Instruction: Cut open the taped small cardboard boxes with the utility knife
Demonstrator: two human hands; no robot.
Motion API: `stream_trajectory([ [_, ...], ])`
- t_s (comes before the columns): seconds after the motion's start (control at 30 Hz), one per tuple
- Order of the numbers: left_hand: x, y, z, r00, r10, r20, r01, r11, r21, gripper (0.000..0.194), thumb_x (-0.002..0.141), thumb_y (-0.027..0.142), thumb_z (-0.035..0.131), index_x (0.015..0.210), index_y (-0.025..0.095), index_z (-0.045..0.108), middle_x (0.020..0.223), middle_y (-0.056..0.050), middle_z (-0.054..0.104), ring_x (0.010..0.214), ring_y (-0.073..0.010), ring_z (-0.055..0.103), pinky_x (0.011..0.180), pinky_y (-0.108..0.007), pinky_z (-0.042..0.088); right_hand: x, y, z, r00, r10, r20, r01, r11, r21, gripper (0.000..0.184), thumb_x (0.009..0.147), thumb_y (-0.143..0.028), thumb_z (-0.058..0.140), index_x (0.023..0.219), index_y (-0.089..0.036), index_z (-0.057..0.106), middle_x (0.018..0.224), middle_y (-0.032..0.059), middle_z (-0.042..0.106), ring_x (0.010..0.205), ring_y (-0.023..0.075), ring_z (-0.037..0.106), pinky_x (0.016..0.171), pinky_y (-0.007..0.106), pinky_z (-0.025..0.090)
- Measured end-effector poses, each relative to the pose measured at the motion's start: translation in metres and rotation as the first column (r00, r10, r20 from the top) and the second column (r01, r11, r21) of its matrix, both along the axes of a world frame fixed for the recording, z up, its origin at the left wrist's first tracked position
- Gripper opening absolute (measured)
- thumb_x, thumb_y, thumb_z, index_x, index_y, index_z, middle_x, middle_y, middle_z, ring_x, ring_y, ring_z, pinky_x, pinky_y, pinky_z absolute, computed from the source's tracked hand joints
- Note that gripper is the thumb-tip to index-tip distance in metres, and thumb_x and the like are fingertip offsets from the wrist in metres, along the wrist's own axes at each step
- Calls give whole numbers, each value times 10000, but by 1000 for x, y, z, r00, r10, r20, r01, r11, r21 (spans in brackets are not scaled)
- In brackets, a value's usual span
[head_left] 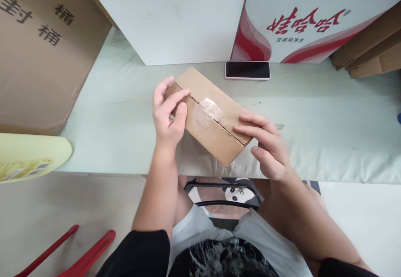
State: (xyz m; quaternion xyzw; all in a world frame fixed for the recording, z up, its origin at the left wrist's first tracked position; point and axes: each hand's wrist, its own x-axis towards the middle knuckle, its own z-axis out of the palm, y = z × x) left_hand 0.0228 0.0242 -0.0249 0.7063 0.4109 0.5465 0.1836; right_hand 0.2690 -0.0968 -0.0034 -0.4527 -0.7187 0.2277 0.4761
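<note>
A small brown cardboard box [216, 130] lies slantwise on the pale table [328, 122], its top flaps closed with a strip of clear tape [208, 110] across the seam. My left hand [167, 116] grips the box's far-left end, fingers curled over the top edge and thumb against its side. My right hand [266, 145] rests on the near-right end, fingers stretched out flat and pressing on the flap.
A dark phone [247, 69] lies flat behind the box. A white and red printed carton [300, 22], a plain white box [175, 18] and a large brown carton [40, 51] line the back and left. Folded cardboard [369, 51] is at right, a yellow object [28, 156] at left, red handles [84, 256] below.
</note>
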Motion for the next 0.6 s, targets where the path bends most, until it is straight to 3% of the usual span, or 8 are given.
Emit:
stream_trajectory([
  [0.13, 1, -3, 2, 1000, 12, 23, -10, 998, -66, 373, 972, 588, 589, 1103, 322, 815, 1395, -67, 626, 1366, -295, 570, 1250, -519, 417, -1, 2, -11, 983, -133, -127, 125, 990, -66, 405, 1011, -443, 541, 1399, -360, 625, 1514, 57, 612, 1440, 308, 550, 1190, 550, 474],
  [0.23, 0, -2, 1, 997, 46, 63, -39, 994, -105, 326, 953, 540, 629, 1081, 314, 826, 1382, -65, 632, 1356, -287, 575, 1241, -492, 431, 1, 7, -25, 924, -313, -217, 248, 927, -280, 513, 1039, -595, 415, 1441, -315, 569, 1476, 105, 642, 1326, 298, 633, 1052, 519, 560],
  [0.33, -3, 1, 1, 992, 70, 104, -55, 989, -140, 250, 933, 419, 656, 1075, 308, 828, 1384, -55, 629, 1361, -277, 574, 1240, -468, 433, 7, 9, -34, 917, -373, -139, 264, 830, -491, 627, 1016, -719, 336, 1378, -287, 612, 1332, 117, 718, 1148, 284, 713, 907, 477, 604],
  [0.43, -6, 5, 0, 978, 118, 171, -85, 978, -188, 245, 887, 306, 645, 1048, 298, 830, 1370, -41, 632, 1351, -266, 583, 1234, -448, 438, 11, 9, -35, 939, -340, -48, 249, 769, -589, 628, 1011, -737, 337, 1289, -280, 666, 1163, 86, 761, 1008, 260, 741, 849, 446, 608],
  [0.5, -10, 7, 0, 956, 168, 240, -114, 968, -223, 273, 857, 259, 613, 1017, 286, 832, 1356, -41, 639, 1345, -260, 585, 1222, -436, 448, 10, 9, -33, 950, -303, -75, 199, 773, -602, 614, 1015, -725, 353, 1265, -262, 670, 1068, 72, 765, 924, 239, 743, 842, 436, 611],
  [0.6, -18, 11, -1, 902, 260, 345, -164, 945, -283, 310, 842, 244, 552, 990, 266, 824, 1347, -47, 658, 1377, -262, 564, 1234, -433, 429, 7, 7, -31, 953, -229, -200, 108, 868, -484, 583, 1007, -690, 429, 1369, -260, 586, 1154, 89, 751, 964, 235, 743, 881, 443, 612],
])
